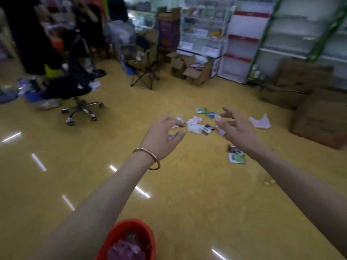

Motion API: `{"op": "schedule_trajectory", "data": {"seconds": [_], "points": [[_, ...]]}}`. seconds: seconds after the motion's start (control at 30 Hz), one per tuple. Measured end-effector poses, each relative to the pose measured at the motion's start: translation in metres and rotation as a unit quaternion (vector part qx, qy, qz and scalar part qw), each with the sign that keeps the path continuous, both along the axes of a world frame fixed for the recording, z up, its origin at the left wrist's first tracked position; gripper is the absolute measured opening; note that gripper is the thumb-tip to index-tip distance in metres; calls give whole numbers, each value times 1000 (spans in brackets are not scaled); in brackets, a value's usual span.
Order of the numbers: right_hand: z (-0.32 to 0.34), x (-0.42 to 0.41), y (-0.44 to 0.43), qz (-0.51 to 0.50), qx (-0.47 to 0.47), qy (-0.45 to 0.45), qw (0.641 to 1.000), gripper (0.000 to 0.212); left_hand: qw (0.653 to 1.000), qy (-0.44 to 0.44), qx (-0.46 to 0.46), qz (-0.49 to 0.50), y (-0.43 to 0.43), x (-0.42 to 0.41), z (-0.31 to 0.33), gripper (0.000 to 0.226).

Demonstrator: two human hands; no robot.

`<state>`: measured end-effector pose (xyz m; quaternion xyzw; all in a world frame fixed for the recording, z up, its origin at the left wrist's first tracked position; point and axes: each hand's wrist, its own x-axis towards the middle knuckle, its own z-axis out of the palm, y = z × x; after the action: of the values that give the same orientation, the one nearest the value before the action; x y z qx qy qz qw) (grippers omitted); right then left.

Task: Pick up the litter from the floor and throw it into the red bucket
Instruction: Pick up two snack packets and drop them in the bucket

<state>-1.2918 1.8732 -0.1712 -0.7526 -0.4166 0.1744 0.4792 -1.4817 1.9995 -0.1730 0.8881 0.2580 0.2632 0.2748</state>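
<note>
Both empty hands, left hand (pixel 161 139) and right hand (pixel 238 132), reach toward litter (pixel 195 124).

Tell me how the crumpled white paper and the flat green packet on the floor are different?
The crumpled white paper is balled up and pale; the green packet lies flat and colourful. The paper sits among other litter; the packet lies alone, nearer the camera. Both lie on the yellow floor, unpicked.

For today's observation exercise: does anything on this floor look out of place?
Yes. Litter lies scattered on the yellow floor: crumpled paper, a wrapper and a white bag, while the red bucket sits near the person.
</note>
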Motion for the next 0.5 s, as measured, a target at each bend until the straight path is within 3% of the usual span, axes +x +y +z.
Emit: {"op": "schedule_trajectory", "data": {"seconds": [0.23,0.5], "points": [[10,109,-129,-129,-53,-49,989,66,992,20,5,-126,-72,145,10,31],[23,250,-226,-188,-90,-86,974,70,977,36,11,-209,-153,327,19,33]]}}
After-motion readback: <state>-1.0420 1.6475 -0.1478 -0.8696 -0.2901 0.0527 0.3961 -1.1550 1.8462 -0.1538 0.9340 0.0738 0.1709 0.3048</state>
